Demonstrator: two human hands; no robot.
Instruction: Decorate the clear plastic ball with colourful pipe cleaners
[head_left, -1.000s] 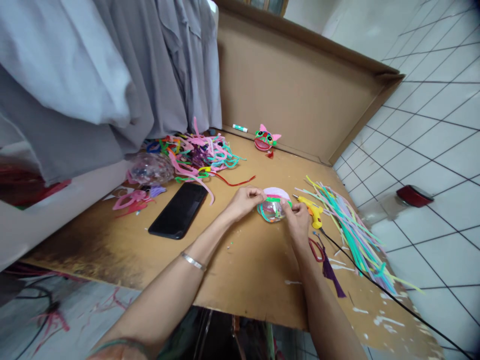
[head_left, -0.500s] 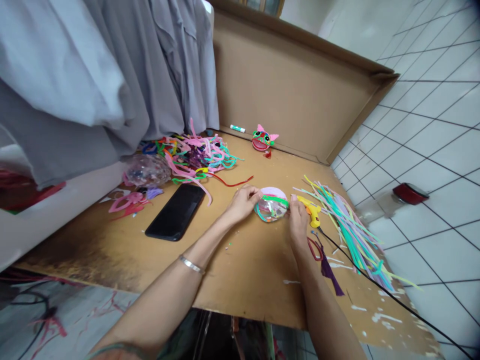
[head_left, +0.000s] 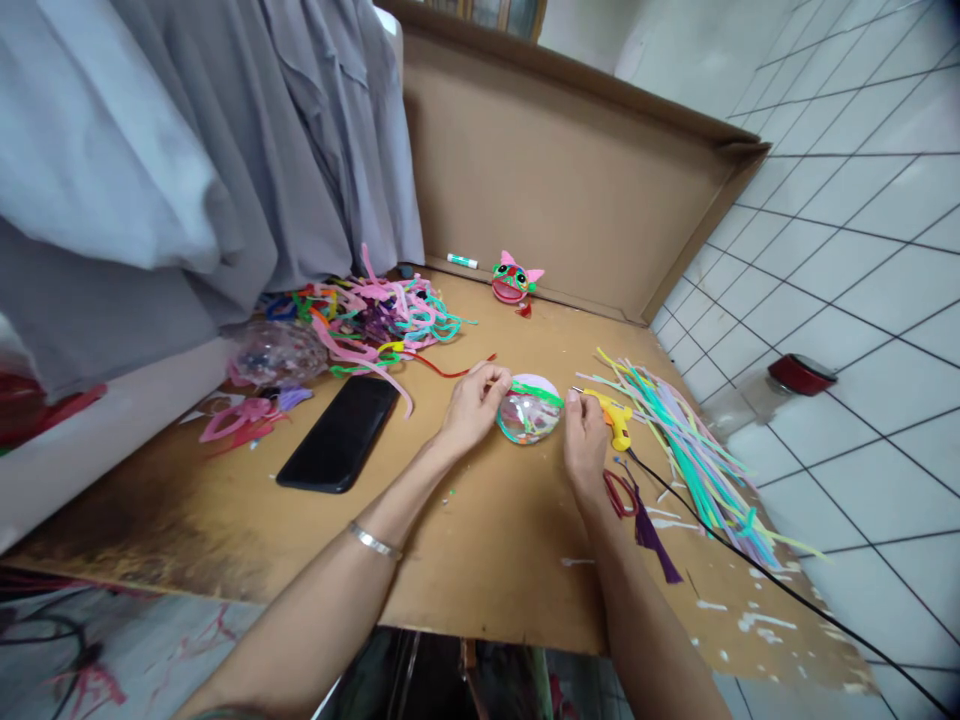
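Observation:
A clear plastic ball [head_left: 528, 420] with a pink top and teal trim round its edge rests on the table between my hands. Across its upper part runs a green pipe cleaner [head_left: 538, 393]. My left hand [head_left: 474, 405] pinches at the strip's left end, against the ball's rim. At the other end, the fingers of my right hand [head_left: 585, 435] are pressed together; their tips are partly hidden. Just beyond the right hand lies a yellow glue gun [head_left: 616, 418], its nozzle close to my fingers.
Loose pipe cleaners [head_left: 686, 460] lie to the right, beside a purple tassel [head_left: 654, 540] and the gun's black cord [head_left: 750, 562]. Leftward are a phone [head_left: 339, 435], a tangled heap of pipe cleaners [head_left: 382, 310] and hanging grey cloth [head_left: 300, 150]. A finished animal head [head_left: 514, 280] stands by the cardboard wall [head_left: 540, 170].
The whole view has shifted slightly. My hands remain at the two sides of the ball, with a small gap now showing between my right hand and the ball.

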